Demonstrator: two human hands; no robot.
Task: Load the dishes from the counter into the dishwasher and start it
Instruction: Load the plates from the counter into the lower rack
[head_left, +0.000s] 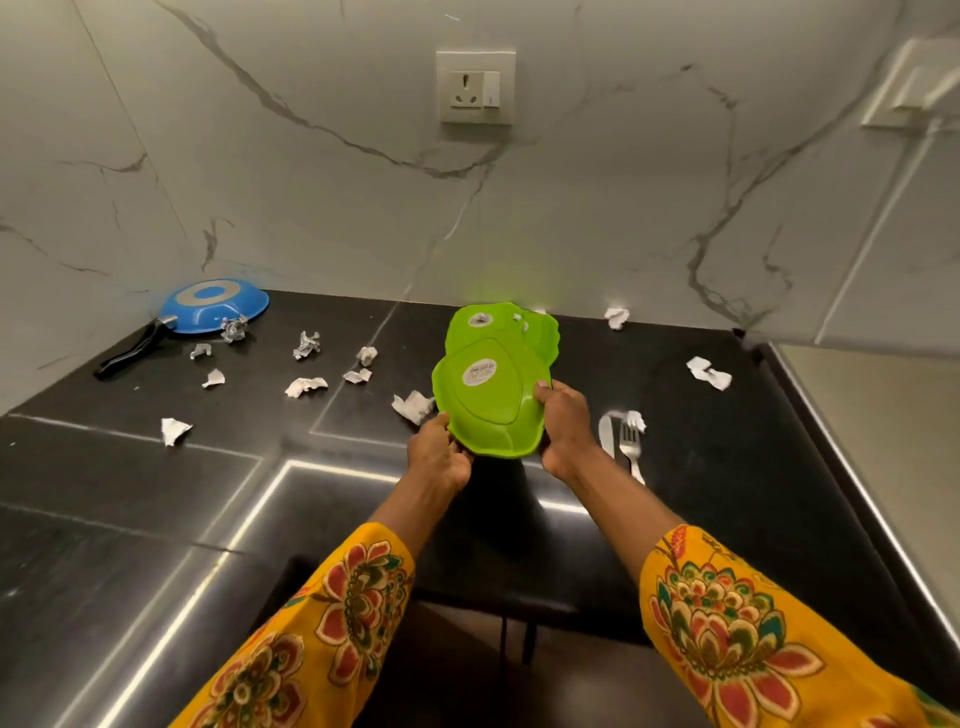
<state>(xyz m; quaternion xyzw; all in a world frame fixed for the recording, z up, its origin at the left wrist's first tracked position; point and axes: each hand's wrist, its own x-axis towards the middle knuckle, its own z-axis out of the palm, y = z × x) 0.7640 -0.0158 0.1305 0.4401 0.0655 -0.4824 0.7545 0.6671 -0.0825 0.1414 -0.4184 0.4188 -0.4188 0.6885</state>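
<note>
Yellow floral sleeves (727, 613) fill the near edge of our view, and from them our forearms reach forward over the black counter (156, 493).

Starting at the fingers: our right hand (563, 426) curls round the right rim of the green plate (491, 410), thumb lying on its upturned underside and the other fingers hidden beneath. Our left hand (439, 449) grips the lower left rim, its fingers tucked under the edge. Between the two hands the plate is held bottom up, tilted and lifted off the counter, a round white sticker near its middle. Just behind it, partly covered by it, lies a second green plate (498, 325), also bottom up with its own sticker; we cannot tell whether the two touch.

To the right of our right hand a knife (607, 434) and a fork (631, 447) lie side by side on the counter, with a scrap of crumpled paper at the fork's tines.

Farther out, crumpled paper scraps (306, 385) are scattered across the counter, to the left of the plates and a few to the right. In the far left corner a blue pan (213, 306) rests upside down, its black handle pointing toward us.

Behind it all rises the white marble wall (311, 182), with a socket plate (475, 87) set above the plates.
</note>
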